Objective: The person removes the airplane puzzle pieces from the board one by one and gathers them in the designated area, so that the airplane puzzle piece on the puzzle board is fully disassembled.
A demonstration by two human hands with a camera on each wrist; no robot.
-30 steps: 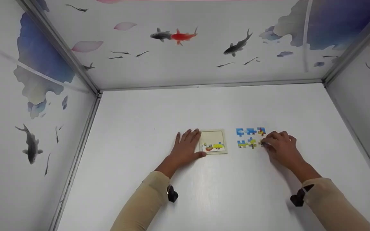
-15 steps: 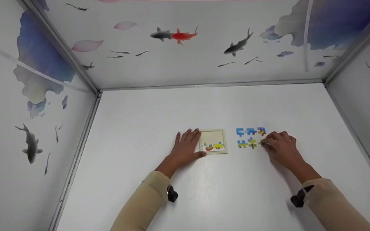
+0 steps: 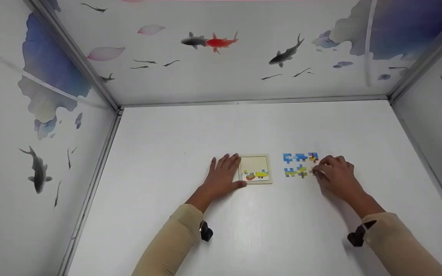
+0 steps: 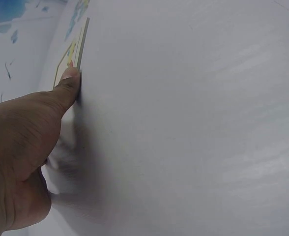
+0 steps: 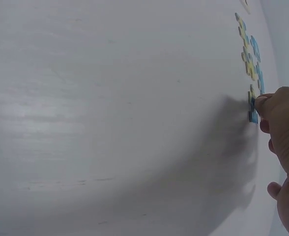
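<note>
A square wooden puzzle frame (image 3: 255, 155) lies flat on the table, with colourful pieces fitted along its bottom edge. Fingers extended, my left hand (image 3: 222, 178) rests at its left side, and the thumb touches the bottom left corner. To the right of the frame, blue and yellow jigsaw pieces (image 3: 300, 157) lie in two rows. At the right end of the lower row, my right hand (image 3: 338, 177) pinches a jigsaw piece (image 5: 253, 117) between curled fingers and thumb. That piece appears to lie on the table, and the fingertips partly cover it.
The white table (image 3: 255, 226) is bordered by panels painted with fish and petals at the back, left and right. Metal rails (image 3: 251, 102) run along the panel bottoms. Black devices (image 3: 356, 234) sit on both wrists.
</note>
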